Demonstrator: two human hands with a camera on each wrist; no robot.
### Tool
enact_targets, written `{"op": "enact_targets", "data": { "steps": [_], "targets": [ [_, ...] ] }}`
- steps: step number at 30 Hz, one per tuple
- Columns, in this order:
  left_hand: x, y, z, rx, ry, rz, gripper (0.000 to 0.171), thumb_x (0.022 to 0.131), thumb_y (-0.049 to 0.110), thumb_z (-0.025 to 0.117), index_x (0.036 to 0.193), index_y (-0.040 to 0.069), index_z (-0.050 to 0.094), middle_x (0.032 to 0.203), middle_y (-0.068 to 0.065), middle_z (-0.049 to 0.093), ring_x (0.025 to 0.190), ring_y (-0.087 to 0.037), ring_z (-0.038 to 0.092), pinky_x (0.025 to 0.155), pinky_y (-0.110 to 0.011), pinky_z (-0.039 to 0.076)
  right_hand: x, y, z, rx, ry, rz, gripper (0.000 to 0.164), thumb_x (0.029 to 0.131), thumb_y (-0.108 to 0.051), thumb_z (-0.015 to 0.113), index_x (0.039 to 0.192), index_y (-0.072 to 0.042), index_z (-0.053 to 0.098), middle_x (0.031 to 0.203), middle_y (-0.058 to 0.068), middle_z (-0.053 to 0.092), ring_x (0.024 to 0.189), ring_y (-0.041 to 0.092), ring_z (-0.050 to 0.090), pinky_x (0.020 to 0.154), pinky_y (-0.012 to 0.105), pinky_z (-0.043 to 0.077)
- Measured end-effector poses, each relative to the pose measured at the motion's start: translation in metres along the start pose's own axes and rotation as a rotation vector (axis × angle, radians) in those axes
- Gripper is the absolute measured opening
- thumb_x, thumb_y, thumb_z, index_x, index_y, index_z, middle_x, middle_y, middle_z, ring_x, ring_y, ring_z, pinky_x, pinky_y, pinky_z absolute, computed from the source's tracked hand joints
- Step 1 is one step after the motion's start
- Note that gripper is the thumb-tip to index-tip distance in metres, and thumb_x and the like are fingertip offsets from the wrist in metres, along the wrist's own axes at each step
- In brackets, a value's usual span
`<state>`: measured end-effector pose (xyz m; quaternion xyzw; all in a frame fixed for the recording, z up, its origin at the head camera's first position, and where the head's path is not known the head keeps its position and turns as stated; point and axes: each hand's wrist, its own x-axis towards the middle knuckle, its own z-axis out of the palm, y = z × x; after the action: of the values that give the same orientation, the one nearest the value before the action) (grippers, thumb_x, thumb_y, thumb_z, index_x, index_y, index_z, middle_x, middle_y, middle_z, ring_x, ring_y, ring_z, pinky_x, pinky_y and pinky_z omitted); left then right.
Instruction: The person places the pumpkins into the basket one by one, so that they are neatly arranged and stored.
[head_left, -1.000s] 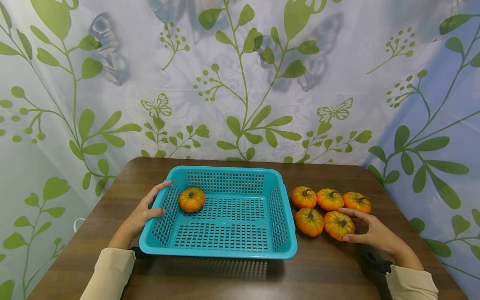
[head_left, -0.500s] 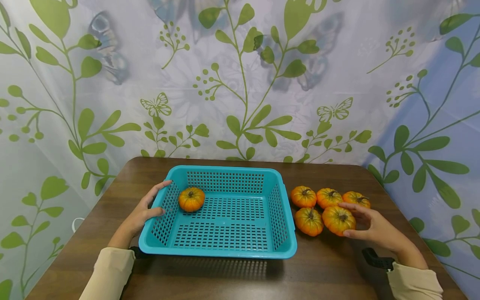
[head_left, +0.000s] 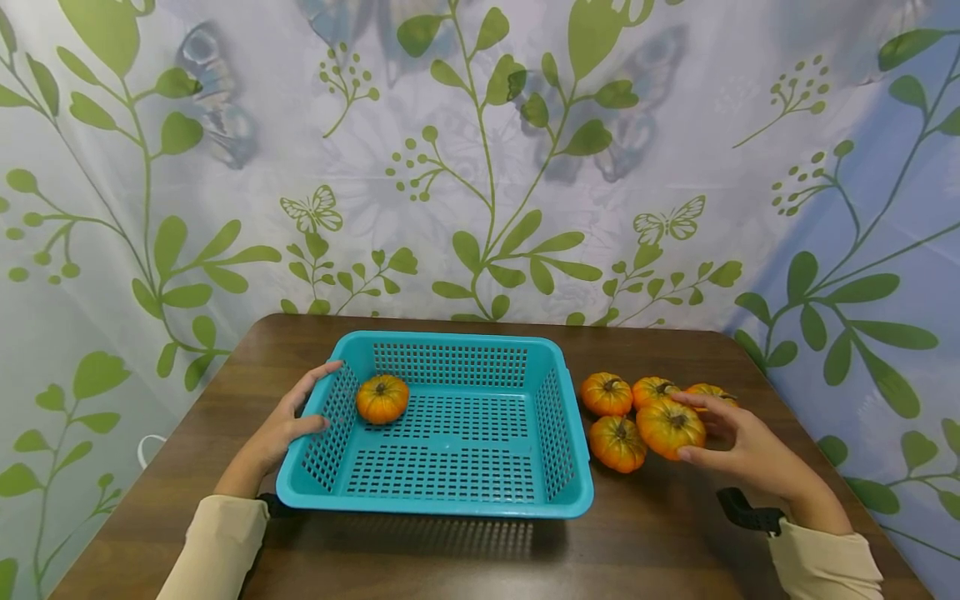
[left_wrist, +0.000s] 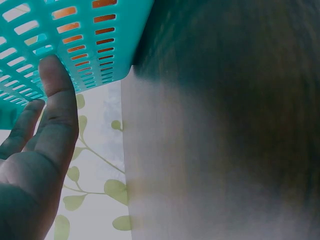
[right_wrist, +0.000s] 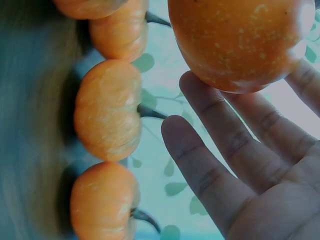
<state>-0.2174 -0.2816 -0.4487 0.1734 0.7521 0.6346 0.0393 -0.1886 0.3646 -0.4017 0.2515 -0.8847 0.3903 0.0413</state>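
Note:
My right hand [head_left: 738, 442] pinches a small orange pumpkin [head_left: 671, 428] between thumb and fingers, lifted above the table. In the right wrist view this held pumpkin [right_wrist: 240, 42] fills the top, with the fingertips along its side. Beneath and beside it sit several more small pumpkins [head_left: 617, 444] with dark stems. My left hand [head_left: 283, 429] grips the left rim of a turquoise plastic basket [head_left: 438, 507], thumb on the near part and fingers over the far part. Seen from the left wrist, fingers [left_wrist: 60, 107] lie against the perforated wall. One pumpkin [head_left: 382, 399] rests inside the basket at its left.
The brown wooden table [head_left: 615, 550] carries everything. A leaf-and-butterfly patterned cloth [head_left: 525, 167] hangs behind it and at both sides. At the left, a white cable [head_left: 142, 450] shows beside the table edge.
My right hand has raised its pumpkin off the table and shifted it slightly left and away from me. The left hand, the basket and the other pumpkins stay put.

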Motion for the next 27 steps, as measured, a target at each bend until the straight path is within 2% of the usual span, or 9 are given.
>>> {"op": "enact_targets", "data": {
  "steps": [3,6,9,14,21,27],
  "targets": [
    [0.000,-0.001,0.000,0.000,-0.002,0.002,0.079,0.092,0.001,0.057,0.165,0.020,0.035,0.167,-0.035,0.021,0.130,-0.058,0.046,0.086,-0.042,0.060,0.003,-0.007,0.001,0.002,0.006,0.001,0.071,0.088,0.004,0.084,0.153,0.002,0.054,0.146,-0.004,0.054,0.115,-0.005,0.059,0.089,0.018,0.054],
    [-0.001,-0.001,0.000,-0.003,-0.004,0.003,0.078,0.092,0.001,0.056,0.165,0.023,0.036,0.166,-0.035,0.021,0.129,-0.058,0.047,0.085,-0.042,0.061,0.006,-0.012,0.001,-0.021,0.010,-0.013,0.073,0.088,0.003,0.085,0.153,0.000,0.054,0.146,-0.001,0.054,0.117,-0.005,0.058,0.089,0.017,0.053],
    [-0.001,0.000,0.000,-0.004,-0.005,0.006,0.078,0.092,0.001,0.056,0.164,0.024,0.037,0.167,-0.035,0.020,0.128,-0.058,0.046,0.085,-0.043,0.061,0.009,-0.018,0.001,-0.039,0.016,-0.024,0.073,0.086,0.002,0.087,0.153,-0.003,0.056,0.146,-0.007,0.055,0.118,-0.005,0.057,0.089,0.016,0.053],
    [-0.001,0.000,0.000,0.001,-0.008,0.007,0.078,0.092,0.000,0.056,0.164,0.024,0.037,0.167,-0.035,0.019,0.130,-0.059,0.045,0.086,-0.042,0.060,0.014,-0.029,0.003,-0.049,0.010,-0.043,0.073,0.087,0.000,0.087,0.153,-0.003,0.056,0.144,-0.007,0.055,0.117,-0.001,0.057,0.091,0.016,0.052],
    [0.000,-0.001,-0.001,-0.001,-0.001,-0.007,0.079,0.092,0.001,0.056,0.164,0.025,0.037,0.167,-0.034,0.019,0.129,-0.059,0.045,0.086,-0.045,0.060,0.022,-0.039,0.008,0.009,-0.018,-0.100,0.070,0.088,0.004,0.084,0.153,0.000,0.056,0.147,-0.011,0.058,0.116,0.003,0.060,0.094,0.015,0.052],
    [0.000,-0.001,-0.001,-0.004,-0.002,-0.003,0.079,0.092,0.001,0.056,0.164,0.025,0.037,0.168,-0.033,0.017,0.130,-0.060,0.044,0.086,-0.044,0.060,0.031,-0.045,0.011,0.058,-0.043,-0.138,0.071,0.088,0.006,0.083,0.153,-0.001,0.056,0.148,-0.016,0.058,0.117,0.005,0.061,0.095,0.017,0.051]
  ]
}}
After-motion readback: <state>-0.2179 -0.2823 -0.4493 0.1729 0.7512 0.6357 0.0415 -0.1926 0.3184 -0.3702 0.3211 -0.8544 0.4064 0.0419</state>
